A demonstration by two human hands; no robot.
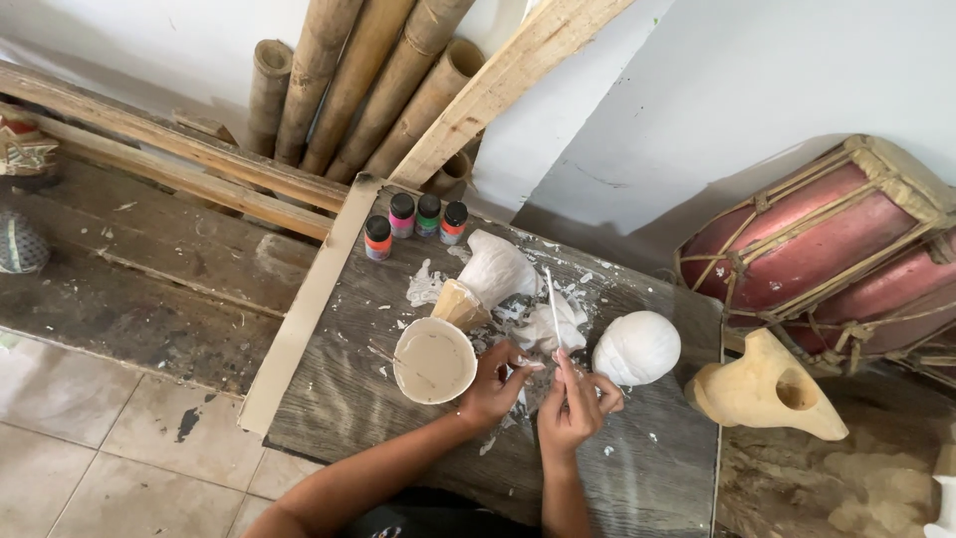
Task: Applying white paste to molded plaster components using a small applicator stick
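Nearest, the right hand (pixel 570 406) pinches a thin white stick-like brush (pixel 552 304) low on its shaft; it looks light, stiff and easily snapped. The left hand (pixel 495 382) is curled shut around its lower tip. Just beyond on the weathered wooden desk (pixel 349 399) sit a cup of beige paint (pixel 434 360), a white-primed rounded carving (pixel 637 347), then four small paint bottles (pixel 415 221).
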